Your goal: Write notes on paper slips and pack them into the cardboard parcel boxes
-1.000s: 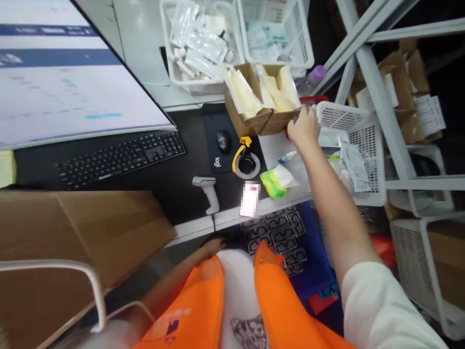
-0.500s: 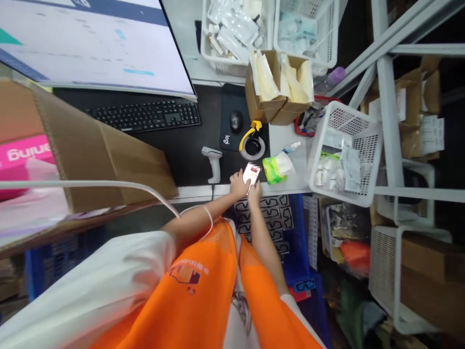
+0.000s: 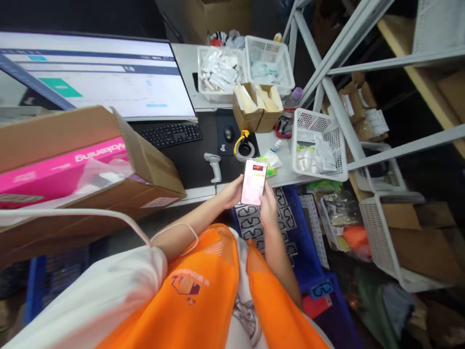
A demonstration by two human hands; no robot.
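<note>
In the head view, the phone (image 3: 253, 183) is up in front of the person, by the front edge of the tabletop (image 3: 199, 195), with its bright screen facing up at the person. The left hand (image 3: 232, 193) is partly closed and has hold of the phone's left side. The right hand (image 3: 269, 206) is bent around the lower right side, so both hands hold the phone together. Just past the phone's top right corner is a green pack of tissues (image 3: 272, 160) with a white tissue poking out. A white scanner (image 3: 213, 167) lies to the left of the phone, and farther back are a grey ring with a yellow part (image 3: 244, 148), a black mouse (image 3: 228, 134) and a black keyboard (image 3: 170, 134). Two small brown boxes (image 3: 250, 121) with pale paper inside stand behind the ring. Over to the right sits a white basket (image 3: 319, 175) with little packs in it, and a big brown box (image 3: 156, 169) is on the left, with a pink box (image 3: 65, 169) inside
</note>
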